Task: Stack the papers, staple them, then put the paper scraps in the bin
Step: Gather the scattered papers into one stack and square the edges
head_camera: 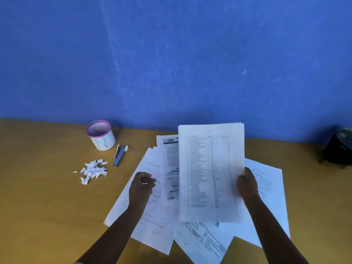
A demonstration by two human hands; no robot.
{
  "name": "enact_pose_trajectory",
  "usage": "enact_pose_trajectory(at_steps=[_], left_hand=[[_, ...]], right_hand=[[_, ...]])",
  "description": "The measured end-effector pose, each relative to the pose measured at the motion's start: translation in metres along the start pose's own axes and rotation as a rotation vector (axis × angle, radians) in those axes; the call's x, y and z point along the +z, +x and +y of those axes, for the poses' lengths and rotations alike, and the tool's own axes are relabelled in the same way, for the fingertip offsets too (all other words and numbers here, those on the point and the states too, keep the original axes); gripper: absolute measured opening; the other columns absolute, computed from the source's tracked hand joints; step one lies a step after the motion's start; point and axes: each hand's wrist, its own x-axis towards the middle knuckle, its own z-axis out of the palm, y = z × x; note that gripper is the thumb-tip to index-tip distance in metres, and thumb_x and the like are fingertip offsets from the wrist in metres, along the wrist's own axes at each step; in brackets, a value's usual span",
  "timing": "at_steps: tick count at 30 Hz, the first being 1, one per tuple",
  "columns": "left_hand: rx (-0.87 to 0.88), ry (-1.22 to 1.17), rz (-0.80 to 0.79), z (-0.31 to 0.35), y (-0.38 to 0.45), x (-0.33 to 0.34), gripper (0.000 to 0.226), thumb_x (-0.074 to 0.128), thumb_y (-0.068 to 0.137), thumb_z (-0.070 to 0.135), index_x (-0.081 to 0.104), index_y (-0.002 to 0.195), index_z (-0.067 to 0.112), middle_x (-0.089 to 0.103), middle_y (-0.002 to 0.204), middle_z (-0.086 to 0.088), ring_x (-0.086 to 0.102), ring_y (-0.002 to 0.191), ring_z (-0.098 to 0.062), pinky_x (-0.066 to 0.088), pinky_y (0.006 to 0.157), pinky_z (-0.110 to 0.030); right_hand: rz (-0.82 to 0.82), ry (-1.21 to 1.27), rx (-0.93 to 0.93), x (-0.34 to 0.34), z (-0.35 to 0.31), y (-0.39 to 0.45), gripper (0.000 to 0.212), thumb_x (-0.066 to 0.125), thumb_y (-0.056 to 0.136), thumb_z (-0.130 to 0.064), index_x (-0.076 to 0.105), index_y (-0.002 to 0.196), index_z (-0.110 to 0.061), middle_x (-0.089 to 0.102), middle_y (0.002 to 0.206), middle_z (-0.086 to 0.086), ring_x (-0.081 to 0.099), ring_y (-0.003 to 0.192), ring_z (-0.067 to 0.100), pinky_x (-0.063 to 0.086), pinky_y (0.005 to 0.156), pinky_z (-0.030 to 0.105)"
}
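Note:
My right hand [246, 184] grips the right edge of a thin stack of printed papers [209, 172], held up above the table. Several loose printed sheets [152, 221] lie spread on the wooden table [38, 197] under and around it. My left hand [142, 185] hovers over the left loose sheets with its fingers curled; whether it pinches a sheet I cannot tell. A grey stapler [119, 155] lies left of the sheets. A pile of white paper scraps [92, 171] lies beside it. Behind them stands a small white bin [101, 135] with a pink rim.
A blue wall [171, 54] runs along the table's far edge. A dark object [338, 149] sits at the far right of the table.

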Motion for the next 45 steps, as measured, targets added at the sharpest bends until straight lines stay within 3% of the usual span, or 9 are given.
enact_pose_trajectory(at_steps=[4, 10, 16, 20, 26, 32, 34, 38, 45], left_hand=[[-0.027, 0.191, -0.018, -0.016, 0.001, 0.014, 0.013, 0.06, 0.08, 0.008, 0.054, 0.079, 0.019, 0.066, 0.091, -0.007, 0.062, 0.093, -0.029, 0.051, 0.084, -0.046], [-0.082, 0.359, -0.07, -0.03, 0.001, 0.022, 0.016, 0.062, 0.079, 0.005, 0.054, 0.092, 0.006, 0.061, 0.103, -0.015, 0.058, 0.102, -0.031, 0.04, 0.075, -0.028], [0.007, 0.603, 0.136, -0.035, 0.009, 0.004, 0.044, 0.075, 0.072, 0.027, 0.056, 0.104, 0.006, 0.058, 0.116, -0.018, 0.053, 0.109, -0.032, 0.045, 0.09, -0.04], [-0.026, 0.776, 0.209, -0.044, 0.016, -0.021, 0.079, 0.076, 0.066, 0.043, 0.043, 0.125, 0.003, 0.047, 0.133, -0.02, 0.041, 0.124, -0.038, 0.037, 0.102, -0.049], [-0.048, 0.964, 0.17, -0.062, 0.016, -0.037, 0.09, 0.074, 0.061, 0.055, 0.039, 0.129, 0.008, 0.045, 0.131, -0.018, 0.041, 0.121, -0.038, 0.041, 0.097, -0.05], [-0.075, 0.942, 0.173, -0.062, 0.016, -0.034, 0.094, 0.075, 0.06, 0.056, 0.037, 0.129, 0.004, 0.045, 0.131, -0.018, 0.04, 0.123, -0.037, 0.039, 0.099, -0.05], [-0.077, 0.938, 0.155, -0.063, 0.017, -0.037, 0.094, 0.074, 0.059, 0.057, 0.037, 0.128, 0.005, 0.045, 0.131, -0.016, 0.041, 0.122, -0.036, 0.04, 0.099, -0.05], [-0.134, 0.837, 0.153, -0.063, 0.026, -0.045, 0.079, 0.065, 0.071, 0.056, 0.039, 0.126, 0.005, 0.046, 0.132, -0.017, 0.04, 0.123, -0.037, 0.037, 0.099, -0.051], [-0.105, 0.825, 0.282, -0.057, 0.009, -0.032, 0.077, 0.06, 0.073, 0.06, 0.046, 0.117, -0.001, 0.049, 0.121, -0.024, 0.044, 0.114, -0.041, 0.038, 0.094, -0.052]], right_hand=[[0.044, -0.092, 0.184, -0.042, 0.052, 0.012, 0.045, 0.041, 0.084, -0.004, 0.042, 0.128, 0.005, 0.051, 0.129, 0.03, 0.047, 0.118, 0.046, 0.037, 0.099, 0.044], [0.114, -0.181, 0.409, -0.065, 0.111, 0.024, 0.042, 0.046, 0.082, 0.008, 0.044, 0.124, 0.01, 0.052, 0.122, 0.037, 0.051, 0.113, 0.049, 0.04, 0.095, 0.045], [0.291, -0.271, 0.495, -0.058, 0.111, 0.025, 0.046, 0.051, 0.08, 0.0, 0.043, 0.124, 0.006, 0.041, 0.13, 0.033, 0.042, 0.118, 0.047, 0.035, 0.101, 0.05], [0.367, -0.348, 0.283, -0.049, 0.082, 0.016, 0.054, 0.052, 0.08, -0.004, 0.035, 0.131, 0.0, 0.033, 0.141, 0.025, 0.034, 0.125, 0.044, 0.031, 0.102, 0.052], [-0.034, -0.384, -0.289, 0.032, 0.038, -0.013, 0.061, 0.053, 0.086, -0.012, 0.031, 0.142, -0.012, 0.028, 0.151, 0.018, 0.038, 0.133, 0.036, 0.038, 0.105, 0.047], [-0.328, -0.578, -0.388, 0.094, 0.015, -0.039, 0.074, 0.016, 0.086, -0.066, 0.016, 0.147, -0.024, 0.012, 0.157, 0.012, 0.011, 0.145, 0.028, 0.014, 0.116, 0.046], [-0.334, -0.714, -0.443, 0.109, 0.011, -0.058, 0.09, -0.008, 0.08, -0.071, 0.036, 0.141, -0.023, 0.034, 0.149, 0.019, 0.035, 0.137, 0.035, 0.031, 0.108, 0.053], [-0.361, -0.776, -0.485, 0.13, 0.004, -0.1, 0.084, -0.004, 0.09, -0.06, 0.067, 0.113, -0.023, 0.067, 0.113, 0.021, 0.067, 0.101, 0.036, 0.053, 0.078, 0.054], [-0.325, -0.722, -0.479, 0.117, -0.004, -0.117, 0.068, 0.005, 0.092, -0.06, 0.05, 0.127, -0.024, 0.068, 0.112, 0.011, 0.065, 0.106, 0.028, 0.049, 0.09, 0.047]])
